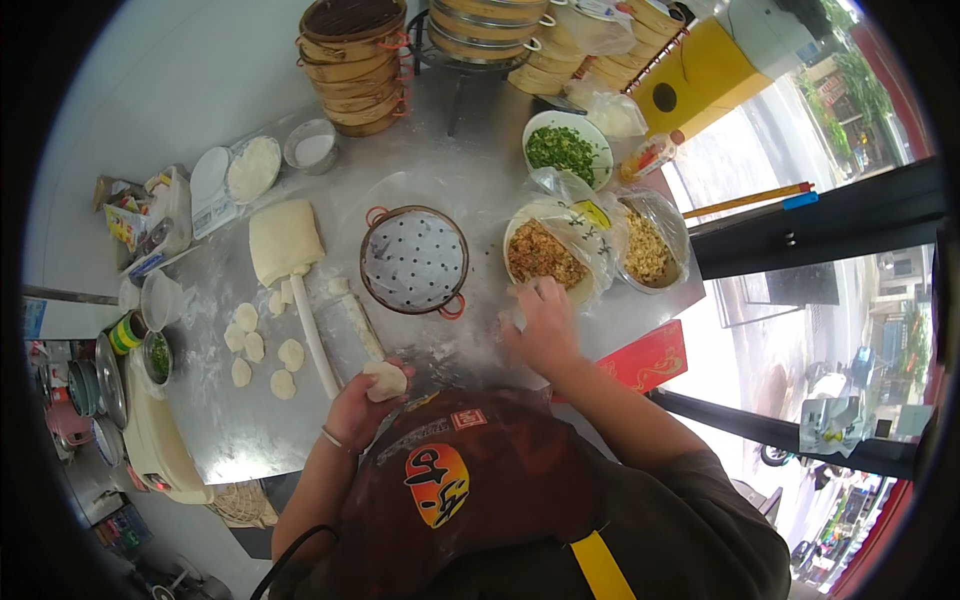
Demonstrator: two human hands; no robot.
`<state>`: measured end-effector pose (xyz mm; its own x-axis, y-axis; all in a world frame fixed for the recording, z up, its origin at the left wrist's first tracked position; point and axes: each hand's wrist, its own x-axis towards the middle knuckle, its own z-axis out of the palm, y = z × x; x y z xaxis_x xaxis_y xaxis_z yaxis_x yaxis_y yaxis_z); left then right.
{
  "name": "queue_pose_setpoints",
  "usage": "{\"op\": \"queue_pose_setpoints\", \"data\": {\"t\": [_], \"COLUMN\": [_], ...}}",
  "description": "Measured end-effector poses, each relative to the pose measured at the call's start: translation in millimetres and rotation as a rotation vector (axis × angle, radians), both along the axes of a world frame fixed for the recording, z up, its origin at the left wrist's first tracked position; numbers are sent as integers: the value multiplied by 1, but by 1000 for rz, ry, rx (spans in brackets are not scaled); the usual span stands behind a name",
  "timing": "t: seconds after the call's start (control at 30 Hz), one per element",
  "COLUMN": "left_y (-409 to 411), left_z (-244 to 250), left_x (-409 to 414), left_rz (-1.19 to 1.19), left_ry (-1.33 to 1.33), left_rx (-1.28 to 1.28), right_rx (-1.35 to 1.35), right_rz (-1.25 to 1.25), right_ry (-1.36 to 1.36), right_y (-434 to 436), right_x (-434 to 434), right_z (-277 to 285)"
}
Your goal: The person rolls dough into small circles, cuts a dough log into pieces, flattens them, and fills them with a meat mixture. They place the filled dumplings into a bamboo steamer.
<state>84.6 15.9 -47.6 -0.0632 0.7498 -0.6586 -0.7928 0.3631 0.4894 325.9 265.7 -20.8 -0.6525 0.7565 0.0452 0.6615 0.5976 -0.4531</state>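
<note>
My left hand [360, 409] holds a flat dough round [386, 381] just in front of the apron. A thin rolling pin [363, 327] lies with its near end by that hand. My right hand [544, 326] is at the near rim of a bowl of orange-brown minced filling [541, 251], partly covered by a plastic bag; whether its fingers grip anything cannot be told. Between the hands and farther off sits a round steamer [414, 259] lined with perforated paper. Several small dough pieces [255, 347], a rope of dough [313, 337] and a large dough slab [283, 238] lie to the left.
Stacked bamboo steamers [352, 82] stand at the back. A bowl of chopped greens [568, 150] and a bag-covered bowl of chopped pale filling [646, 247] are at right, with a red box [645, 356] at the table's edge. A bowl of flour [253, 169] sits back left on a scale.
</note>
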Motion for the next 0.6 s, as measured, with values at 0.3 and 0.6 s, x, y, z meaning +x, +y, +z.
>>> {"op": "queue_pose_setpoints", "data": {"t": [0.3,0.6], "left_y": [77,121], "left_z": [20,-9], "left_x": [44,72], "left_rz": [-395,-417], "left_ry": [301,239], "left_rx": [173,4], "right_rx": [-131,-64], "right_rz": [33,89], "right_ry": [-368,-174], "right_y": [60,66], "right_x": [41,34], "right_z": [-21,-56]}}
